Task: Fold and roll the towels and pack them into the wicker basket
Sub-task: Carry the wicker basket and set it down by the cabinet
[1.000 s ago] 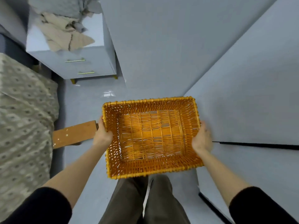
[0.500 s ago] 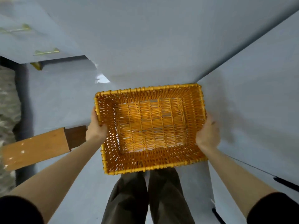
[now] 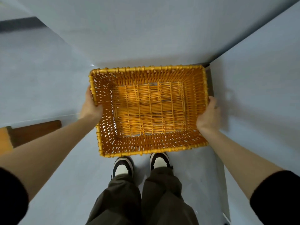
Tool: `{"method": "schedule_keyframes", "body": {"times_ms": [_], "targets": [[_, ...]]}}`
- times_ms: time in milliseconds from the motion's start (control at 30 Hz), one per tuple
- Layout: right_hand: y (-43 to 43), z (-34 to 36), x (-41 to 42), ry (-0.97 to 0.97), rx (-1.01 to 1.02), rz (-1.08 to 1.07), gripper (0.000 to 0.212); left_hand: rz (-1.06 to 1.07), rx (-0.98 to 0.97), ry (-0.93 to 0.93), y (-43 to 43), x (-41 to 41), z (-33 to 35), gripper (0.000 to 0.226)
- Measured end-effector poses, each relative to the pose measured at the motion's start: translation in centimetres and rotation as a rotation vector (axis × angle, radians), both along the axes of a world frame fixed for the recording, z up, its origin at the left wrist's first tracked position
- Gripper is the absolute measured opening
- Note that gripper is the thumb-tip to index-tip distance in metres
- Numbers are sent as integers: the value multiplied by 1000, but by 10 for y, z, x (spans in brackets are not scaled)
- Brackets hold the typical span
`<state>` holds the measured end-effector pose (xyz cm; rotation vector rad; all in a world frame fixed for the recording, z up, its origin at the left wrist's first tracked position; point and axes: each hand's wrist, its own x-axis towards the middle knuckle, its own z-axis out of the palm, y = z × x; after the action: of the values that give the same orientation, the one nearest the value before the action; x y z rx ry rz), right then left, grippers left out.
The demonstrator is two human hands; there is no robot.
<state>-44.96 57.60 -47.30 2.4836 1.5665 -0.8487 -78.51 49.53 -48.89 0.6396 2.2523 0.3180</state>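
An orange wicker basket (image 3: 148, 148) with nothing in it hangs in front of me, above the grey floor and just beyond my shoes. My left hand (image 3: 90, 106) grips its left rim, fingers curled round the edge. My right hand (image 3: 208, 115) grips the right rim in the same way. No towel is in view.
Pale grey walls meet in a corner (image 3: 209, 63) right behind the basket. A wooden board (image 3: 34, 131) lies on the floor at the left. My two shoes (image 3: 123, 166) stand directly under the basket's near edge. A dark strip (image 3: 17, 24) runs at the upper left.
The view has swung right and down: the drawer cabinet and the patterned bed have left the frame. The basket sits nearer the wall corner, and my shoes now show below it.
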Motion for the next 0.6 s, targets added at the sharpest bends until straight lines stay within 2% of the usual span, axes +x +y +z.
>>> {"method": "schedule_keyframes", "body": {"times_ms": [600], "targets": [[35,-59,-7,-12,28,39,59,70,4,-11,23,1,-51,62]]}}
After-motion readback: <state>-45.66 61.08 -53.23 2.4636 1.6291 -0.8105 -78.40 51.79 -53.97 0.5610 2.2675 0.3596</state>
